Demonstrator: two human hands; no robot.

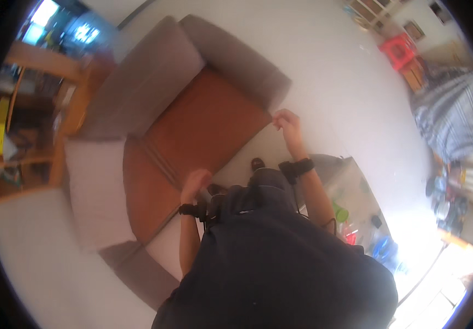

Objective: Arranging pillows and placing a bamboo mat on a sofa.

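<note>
The brown mat (209, 120) lies on the seat of the grey sofa (143, 71), in front of the person, and its front edge runs between the two hands. The right hand (287, 126) is at the far right corner of this mat, with the fingers bent inward; whether they pinch the corner, I cannot tell. The left hand (195, 183) is at the near end of the same edge, also with bent fingers, but it is blurred, so I cannot say if it grasps the mat or only touches it.

A second mat (146, 192), of the same brown colour, lies just beside the first one, to the left. Farther left there is a pale cushion (97, 192). Each wrist wears a black band. At the right side stands a bench (363, 205), and on it are a green item (340, 213) and a red item (350, 237). A wooden shelf (44, 59) stands behind the sofa, on the left.
</note>
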